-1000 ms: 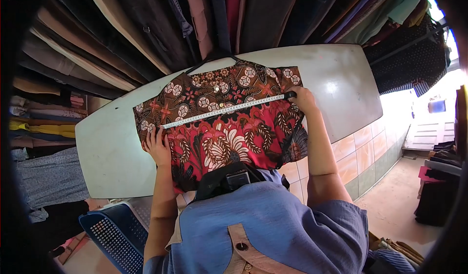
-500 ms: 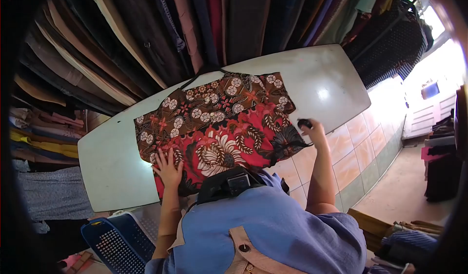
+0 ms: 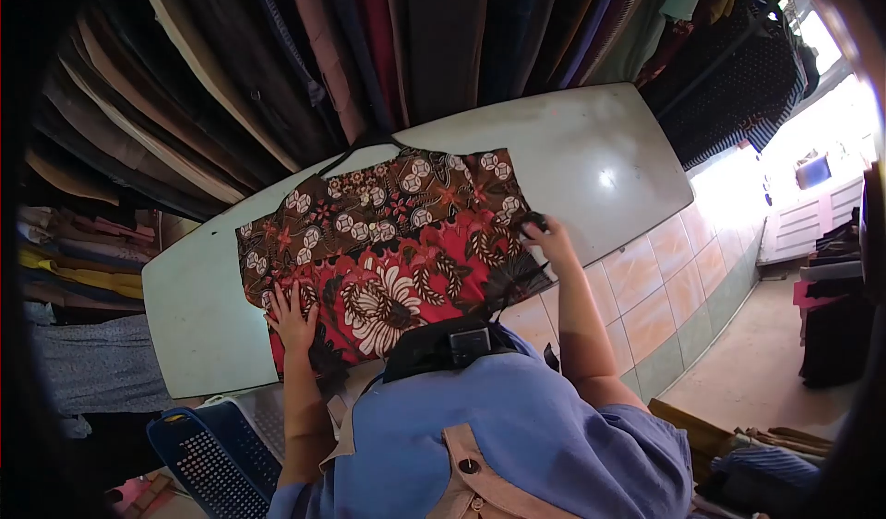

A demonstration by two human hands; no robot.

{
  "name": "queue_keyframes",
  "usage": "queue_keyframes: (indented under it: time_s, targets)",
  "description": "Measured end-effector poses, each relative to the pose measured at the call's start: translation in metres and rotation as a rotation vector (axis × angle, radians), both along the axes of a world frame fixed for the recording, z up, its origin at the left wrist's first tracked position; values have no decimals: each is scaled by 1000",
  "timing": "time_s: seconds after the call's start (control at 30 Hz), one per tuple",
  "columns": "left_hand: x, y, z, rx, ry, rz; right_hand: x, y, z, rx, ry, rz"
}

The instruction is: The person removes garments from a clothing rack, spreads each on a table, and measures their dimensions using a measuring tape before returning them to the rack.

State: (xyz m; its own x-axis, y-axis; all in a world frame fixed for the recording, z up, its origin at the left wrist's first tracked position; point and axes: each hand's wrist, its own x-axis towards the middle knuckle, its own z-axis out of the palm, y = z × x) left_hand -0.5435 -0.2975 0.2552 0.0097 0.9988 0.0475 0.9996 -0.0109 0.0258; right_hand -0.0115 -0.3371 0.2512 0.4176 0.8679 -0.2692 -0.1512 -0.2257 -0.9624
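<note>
A batik-patterned garment (image 3: 406, 270), brown above and red below, lies spread on the white table (image 3: 198, 298). A black hanger (image 3: 346, 155) shows at its neck edge, against the hanging clothes. My left hand (image 3: 293, 321) rests flat on the garment's lower left part, fingers spread. At the garment's right edge, my right hand (image 3: 551, 242) is closed around a small black object (image 3: 532, 224); its kind I cannot make out. That object appears to touch the fabric near the sleeve.
Trousers and other clothes (image 3: 443, 39) hang in a dense row behind the table. Folded clothes (image 3: 83, 251) are stacked on the left. A blue perforated basket (image 3: 208, 454) stands below the table's left front. More clothing (image 3: 835, 298) is at the right, beyond the tiled ledge (image 3: 651, 321).
My right hand has moved left with the black object, from beside the garment onto its right edge. My left hand remains flat on the fabric. The whole view has shifted slightly.
</note>
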Motion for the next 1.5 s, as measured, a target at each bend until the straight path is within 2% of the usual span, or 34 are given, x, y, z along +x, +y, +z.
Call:
queue_keyframes:
  time_s: [0.03,0.07,0.1,0.17,0.23,0.33,0.37,0.4,0.43,0.47,0.53,0.6,0.67,0.73,0.8,0.9,0.97,1.0,1.07,1.13,1.2,1.27,1.3,1.33,1.37,1.4,1.43,1.47,1.5]
  targets:
    - [1,1,2,-13,-9,8,-4,10,9,-196,-203,41]
    - [1,1,4,-13,-7,11,-3,18,22,-232,-384,201]
    - [2,1,4,-38,-9,38,10,28,-8,-198,-395,164]
    - [2,4,5,-91,-21,83,28,40,-7,-169,-405,137]
    - [-2,7,7,-101,-33,107,47,34,5,-89,-25,-52]
    - [7,12,16,-134,-49,143,67,33,-4,-87,23,72]
    - [11,16,17,-145,-123,225,68,32,0,-105,17,96]
    - [16,21,16,-149,-195,306,73,31,-7,-122,-63,121]
    - [33,28,17,12,-164,391,77,31,-5,-180,-269,118]
    - [45,38,18,13,-155,395,78,32,2,-235,-475,113]
    - [72,66,21,437,-192,38,79,35,17,-196,-402,70]
    - [145,103,48,442,-336,-242,79,40,31,-174,-327,27]
    - [221,133,67,214,-499,-383,74,43,38,-49,-280,92]
    - [286,166,61,64,-540,-616,66,41,40,-6,-214,226]
    - [350,190,48,-152,-697,-680,52,42,50,-18,-191,337]
    - [424,206,36,-160,-639,-755,39,39,28,-77,-343,380]
    - [451,220,24,-434,-269,-751,34,40,15,-103,-545,370]
    - [460,229,19,-445,-267,-762,35,41,13,-115,-540,360]
    - [471,242,9,-412,-336,-566,35,42,19,-189,-501,314]
    - [468,241,0,-375,-346,-601,40,43,11,-198,-479,295]
    - [467,237,-3,-118,-712,-724,47,46,6,-195,-459,270]
    - [465,228,10,-38,-753,-721,54,48,9,-275,-336,26]
    - [459,223,23,-120,-806,-712,59,47,0,-218,-315,-126]
    - [454,217,29,-201,-859,-700,63,48,11,-156,-169,-206]
    - [451,209,27,-209,-857,-701,62,48,16,-151,-151,-227]
    - [448,200,24,-605,-933,-594,60,48,19,-146,-132,-247]
    - [445,191,22,-997,-986,-463,55,47,21,-146,-255,-197]
    - [444,182,25,-1205,-1042,-428,47,51,32,-144,-380,-143]
    - [445,175,27,-1296,-1073,-351,40,52,46,-97,-551,-89]
